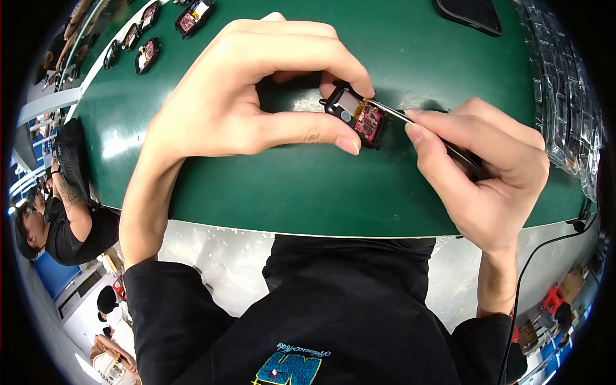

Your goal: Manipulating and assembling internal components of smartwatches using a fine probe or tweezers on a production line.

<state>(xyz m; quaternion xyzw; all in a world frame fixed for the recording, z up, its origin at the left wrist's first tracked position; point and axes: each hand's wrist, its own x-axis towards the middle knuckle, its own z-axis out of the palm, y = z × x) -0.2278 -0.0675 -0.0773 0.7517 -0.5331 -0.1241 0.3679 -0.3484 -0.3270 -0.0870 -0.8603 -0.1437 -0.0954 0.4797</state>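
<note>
"Green counter (308, 199), people (86, 224) beyond its left edge. Where's the device (354, 117)?"

"Over the counter, well in from the near edge, red board (370, 123) bared. The left hand (234, 96) has its grip clamped on it, thumb and fingers at opposite sides."

"And the right hand (494, 167)?"

"Its grip is pinched around a slim tool (390, 111), tip at the device; whether they touch, I can't tell."

"What's around?"

"More units (147, 56) near the left edge, toward the far side; clear trays (561, 90) along the right edge."

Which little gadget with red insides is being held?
The gadget held in the left hand, beside the slim tool in the right hand; the others lie apart at the picture's upper left.
</note>
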